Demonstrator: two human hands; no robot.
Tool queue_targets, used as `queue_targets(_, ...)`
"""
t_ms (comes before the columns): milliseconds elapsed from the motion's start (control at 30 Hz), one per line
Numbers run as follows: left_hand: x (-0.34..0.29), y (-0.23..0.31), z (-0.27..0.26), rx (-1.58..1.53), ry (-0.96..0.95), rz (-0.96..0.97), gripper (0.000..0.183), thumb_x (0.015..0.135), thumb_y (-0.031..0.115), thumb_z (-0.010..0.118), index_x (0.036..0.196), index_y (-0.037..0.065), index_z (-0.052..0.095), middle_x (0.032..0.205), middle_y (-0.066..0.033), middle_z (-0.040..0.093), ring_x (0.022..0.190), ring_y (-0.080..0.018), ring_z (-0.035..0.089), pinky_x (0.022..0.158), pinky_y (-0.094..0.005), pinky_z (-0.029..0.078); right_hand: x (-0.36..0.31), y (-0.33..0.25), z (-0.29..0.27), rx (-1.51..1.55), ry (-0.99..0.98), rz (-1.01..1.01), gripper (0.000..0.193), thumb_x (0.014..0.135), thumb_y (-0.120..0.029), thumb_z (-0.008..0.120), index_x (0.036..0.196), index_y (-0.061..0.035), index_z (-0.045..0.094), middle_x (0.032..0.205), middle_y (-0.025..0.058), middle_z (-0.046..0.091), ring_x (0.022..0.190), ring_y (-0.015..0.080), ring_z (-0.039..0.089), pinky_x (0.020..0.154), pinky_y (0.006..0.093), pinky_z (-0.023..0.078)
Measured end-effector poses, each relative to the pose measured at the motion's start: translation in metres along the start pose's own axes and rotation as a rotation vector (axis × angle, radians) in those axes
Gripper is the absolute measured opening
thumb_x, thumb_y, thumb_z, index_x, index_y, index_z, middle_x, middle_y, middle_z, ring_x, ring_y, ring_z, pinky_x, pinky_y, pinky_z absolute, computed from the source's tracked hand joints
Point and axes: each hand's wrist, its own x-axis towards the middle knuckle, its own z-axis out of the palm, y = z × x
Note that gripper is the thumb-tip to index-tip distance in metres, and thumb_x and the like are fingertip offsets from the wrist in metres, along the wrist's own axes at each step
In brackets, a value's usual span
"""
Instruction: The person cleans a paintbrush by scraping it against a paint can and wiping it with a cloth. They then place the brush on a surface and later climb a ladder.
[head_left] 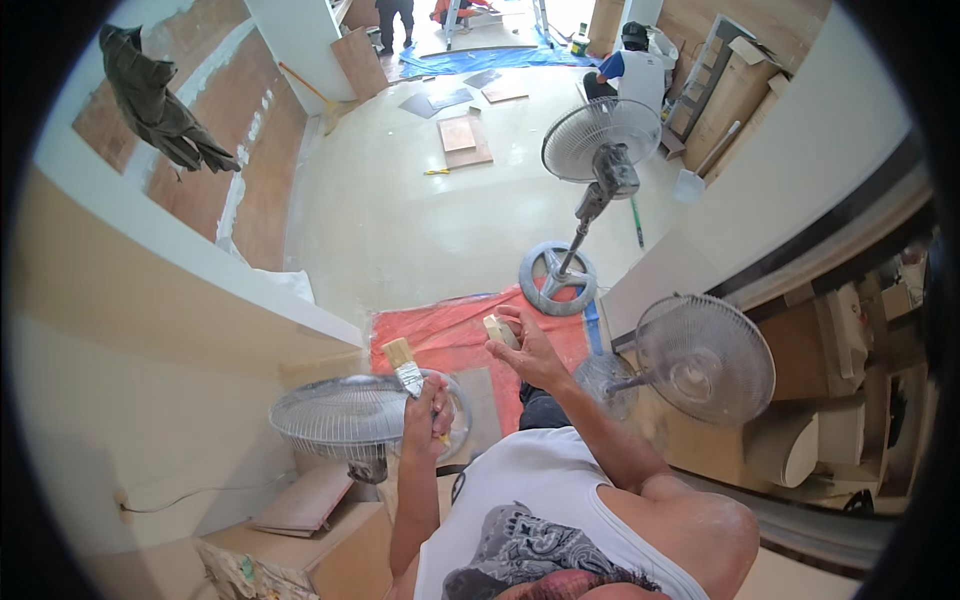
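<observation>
My left hand (428, 412) is closed round a paintbrush (408, 374), held upright with its pale bristles at the top and its silver ferrule below them. My right hand (537, 358) grips a small, thick cream-coloured piece (497, 331) between thumb and fingers; it may be a tape roll, but its kind is not plain. The two hands are apart, in front of my body. Beneath them, a red plastic sheet (440, 330) covers part of the floor.
Grey fans stand close by: one on the left (345, 412), one on the right (705, 358), and a pedestal fan (602, 140) ahead. Thin boards (480, 150) lie on the pale floor. A person (638, 75) crouches at the far right. Dark cloth (155, 100) hangs at the upper left.
</observation>
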Motion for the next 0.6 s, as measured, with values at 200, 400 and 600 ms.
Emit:
queue_targets(200,0.112,0.040,0.127,0.426,0.259,0.413,0.033,0.090,0.011,0.071,0.119,0.001,0.060,0.087,-0.0006,0.065,0.059,-0.0018,0.052,0.043,-0.0163,0.034,0.105,-0.052,-0.056,-0.019,-0.164,-0.170,0.062,0.094,-0.013,0.069,0.141,0.0023,0.033,0.111,0.0132,0.065,0.097,0.0139,0.063,0.083,0.0288,0.053)
queue_targets(400,0.206,0.073,0.178,0.852,0.209,0.573,0.040,0.089,0.008,0.072,0.126,0.001,0.060,0.080,0.0029,0.059,0.066,-0.0021,0.049,0.061,-0.0200,0.042,0.169,-0.088,-0.102,-0.050,-0.191,-0.054,0.058,0.095,-0.013,0.068,0.140,0.0034,0.036,0.103,0.0105,0.070,0.091,0.0091,0.065,0.083,0.0255,0.051)
queue_targets(600,0.274,0.101,0.193,0.756,0.216,0.645,0.021,0.090,0.009,0.071,0.108,0.003,0.064,0.081,-0.0004,0.062,0.068,-0.0034,0.053,0.061,-0.0218,0.044,0.237,-0.083,-0.120,0.084,-0.241,-0.057,0.059,0.093,-0.015,0.070,0.139,0.0020,0.037,0.110,0.0151,0.071,0.099,0.0163,0.067,0.084,0.0304,0.052)
